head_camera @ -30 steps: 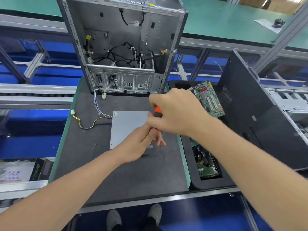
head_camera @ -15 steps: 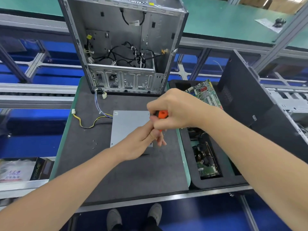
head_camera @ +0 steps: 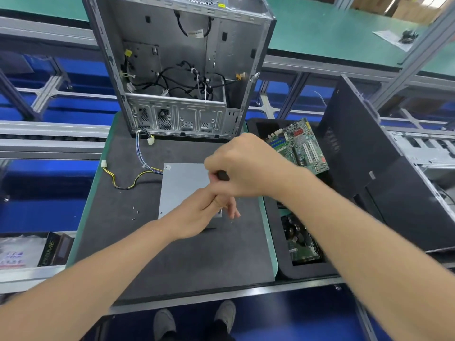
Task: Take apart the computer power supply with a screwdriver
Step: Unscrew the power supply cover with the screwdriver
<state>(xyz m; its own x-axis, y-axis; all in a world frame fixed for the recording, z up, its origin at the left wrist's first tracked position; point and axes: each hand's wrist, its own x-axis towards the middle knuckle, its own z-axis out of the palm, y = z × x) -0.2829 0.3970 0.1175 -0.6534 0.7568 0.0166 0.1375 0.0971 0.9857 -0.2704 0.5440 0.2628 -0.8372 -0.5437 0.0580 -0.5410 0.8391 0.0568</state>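
Note:
The grey metal power supply (head_camera: 183, 185) lies flat on the dark foam mat (head_camera: 172, 254), its coloured cables (head_camera: 134, 178) trailing off to the left. My right hand (head_camera: 246, 166) grips the handle of the screwdriver (head_camera: 222, 175) from above, over the unit's near right corner; only a dark part of the handle shows. Below it, my left hand (head_camera: 204, 212) rests on that same corner with its fingers at the shaft, whose tip is hidden. I cannot tell whether those fingers pinch the shaft.
An open computer case (head_camera: 182, 70) stands at the back of the mat. Right of the mat a black foam tray (head_camera: 285, 267) holds a motherboard (head_camera: 299, 145) and other parts, next to a black side panel (head_camera: 369, 168). Loose screws (head_camera: 134, 212) lie left of the power supply.
My right hand has turned on the handle: the orange part seen earlier is now covered and a dark part shows. The left hand has stayed in place.

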